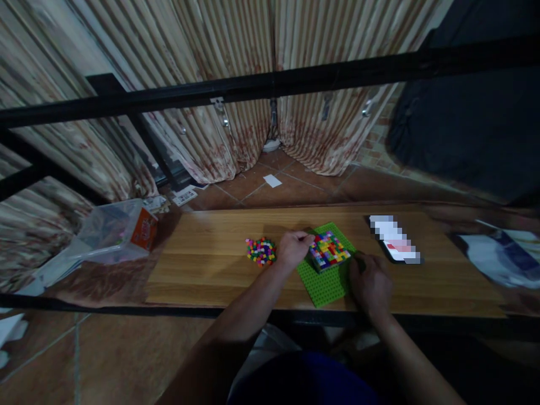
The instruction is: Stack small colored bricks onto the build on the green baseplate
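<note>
A block of many-coloured toy bricks (329,250) sits on a green studded baseplate (318,287), which lies at an angle on the wooden board. At the block's upper left corner is my left hand (294,247), its thumb and fingertips pinched together. Whatever is between those fingertips is too small to make out. My right hand (372,284) is curled at the right edge of the baseplate, close to the block's right corner; its fingers are partly in shadow. Left of my left hand lies a loose heap of small coloured bricks (261,251).
A phone (394,239) lies on the wooden board (202,259) to the right. Beyond the board's left end stands a clear plastic box (112,230) with an orange label. Plastic packaging (489,256) is at the right. A dark rail (244,90) crosses before the curtains (236,45).
</note>
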A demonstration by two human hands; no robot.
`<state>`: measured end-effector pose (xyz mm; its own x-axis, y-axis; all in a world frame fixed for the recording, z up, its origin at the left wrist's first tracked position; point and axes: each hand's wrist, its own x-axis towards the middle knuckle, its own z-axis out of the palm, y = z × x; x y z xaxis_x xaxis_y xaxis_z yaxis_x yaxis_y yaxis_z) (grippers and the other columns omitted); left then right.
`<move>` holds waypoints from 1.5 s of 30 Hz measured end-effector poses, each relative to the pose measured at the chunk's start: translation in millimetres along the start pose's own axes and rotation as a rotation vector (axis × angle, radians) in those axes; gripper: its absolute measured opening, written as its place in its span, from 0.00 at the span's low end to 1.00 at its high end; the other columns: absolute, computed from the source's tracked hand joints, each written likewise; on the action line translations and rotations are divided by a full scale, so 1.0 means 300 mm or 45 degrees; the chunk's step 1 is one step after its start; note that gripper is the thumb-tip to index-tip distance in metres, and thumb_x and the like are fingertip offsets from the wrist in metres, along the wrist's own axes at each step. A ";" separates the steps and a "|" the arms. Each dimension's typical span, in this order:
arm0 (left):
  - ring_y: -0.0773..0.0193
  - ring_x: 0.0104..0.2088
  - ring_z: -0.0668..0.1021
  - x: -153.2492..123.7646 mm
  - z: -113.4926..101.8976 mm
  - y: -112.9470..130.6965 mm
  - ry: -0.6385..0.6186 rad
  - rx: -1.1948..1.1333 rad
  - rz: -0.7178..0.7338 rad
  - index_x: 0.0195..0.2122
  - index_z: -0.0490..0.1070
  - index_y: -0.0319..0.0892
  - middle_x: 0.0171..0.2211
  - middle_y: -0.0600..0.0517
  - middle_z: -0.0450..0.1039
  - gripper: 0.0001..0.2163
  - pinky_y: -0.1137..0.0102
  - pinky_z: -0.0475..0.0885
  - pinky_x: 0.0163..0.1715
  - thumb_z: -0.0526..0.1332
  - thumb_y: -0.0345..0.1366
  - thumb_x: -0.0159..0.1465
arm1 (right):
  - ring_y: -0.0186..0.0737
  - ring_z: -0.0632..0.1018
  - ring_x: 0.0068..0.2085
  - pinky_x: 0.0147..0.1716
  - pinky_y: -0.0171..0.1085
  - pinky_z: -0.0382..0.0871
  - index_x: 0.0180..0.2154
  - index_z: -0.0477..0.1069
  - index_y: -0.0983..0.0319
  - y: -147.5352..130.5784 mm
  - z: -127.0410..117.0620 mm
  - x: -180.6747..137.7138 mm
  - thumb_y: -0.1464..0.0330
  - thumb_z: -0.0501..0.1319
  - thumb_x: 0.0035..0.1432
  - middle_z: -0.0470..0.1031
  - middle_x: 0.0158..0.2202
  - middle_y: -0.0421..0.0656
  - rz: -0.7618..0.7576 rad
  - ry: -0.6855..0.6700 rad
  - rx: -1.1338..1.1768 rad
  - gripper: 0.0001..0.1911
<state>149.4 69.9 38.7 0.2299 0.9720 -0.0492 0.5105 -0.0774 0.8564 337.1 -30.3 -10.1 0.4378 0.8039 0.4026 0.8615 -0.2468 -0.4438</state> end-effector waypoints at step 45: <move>0.53 0.48 0.71 -0.246 -0.205 -0.129 0.165 0.965 0.276 0.34 0.73 0.43 0.43 0.47 0.74 0.03 0.57 0.65 0.51 0.60 0.31 0.61 | 0.48 0.74 0.40 0.39 0.43 0.67 0.42 0.75 0.64 0.010 0.000 -0.001 0.58 0.52 0.59 0.73 0.42 0.52 0.027 -0.022 0.024 0.20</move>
<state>61.8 14.7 41.0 0.3142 0.9325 0.1782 0.9006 -0.3522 0.2549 339.5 -31.3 -11.4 0.4509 0.8079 0.3794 0.8470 -0.2533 -0.4674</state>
